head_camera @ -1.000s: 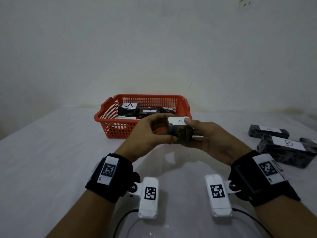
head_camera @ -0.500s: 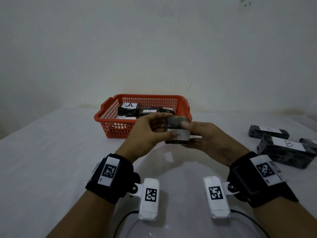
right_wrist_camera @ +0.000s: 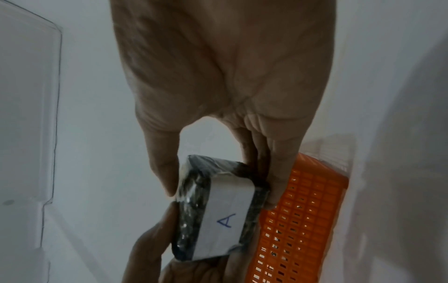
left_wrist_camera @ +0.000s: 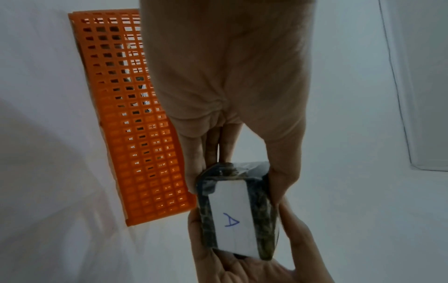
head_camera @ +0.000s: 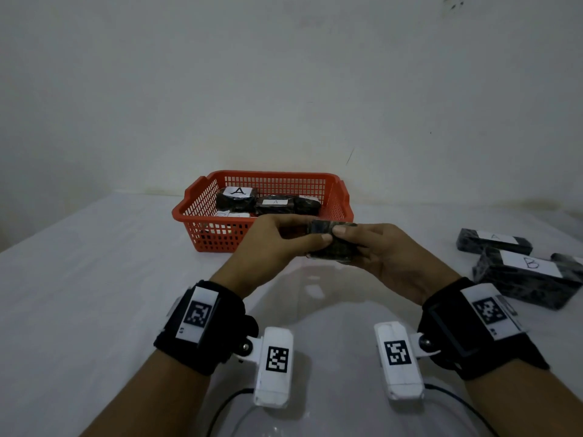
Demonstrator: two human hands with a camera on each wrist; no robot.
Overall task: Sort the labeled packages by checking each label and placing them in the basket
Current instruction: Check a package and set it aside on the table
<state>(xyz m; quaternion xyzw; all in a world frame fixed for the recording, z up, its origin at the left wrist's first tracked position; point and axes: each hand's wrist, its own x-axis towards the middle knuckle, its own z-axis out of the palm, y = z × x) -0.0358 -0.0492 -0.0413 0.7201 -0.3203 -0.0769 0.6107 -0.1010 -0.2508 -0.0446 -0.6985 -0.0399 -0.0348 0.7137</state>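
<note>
Both hands pinch one small dark-wrapped package (head_camera: 331, 242) end to end above the desk (head_camera: 94, 279) — my left hand (head_camera: 277, 244) on one end, my right hand (head_camera: 388, 257) on the other, its long axis running across between them. Its white label (left_wrist_camera: 231, 220), marked "A", faces down toward the wrist cameras. The red basket (head_camera: 220, 234), already holding A-marked packages, sits just beyond and slightly left, nearer my left hand — I judge a short forward carry remains.
</note>
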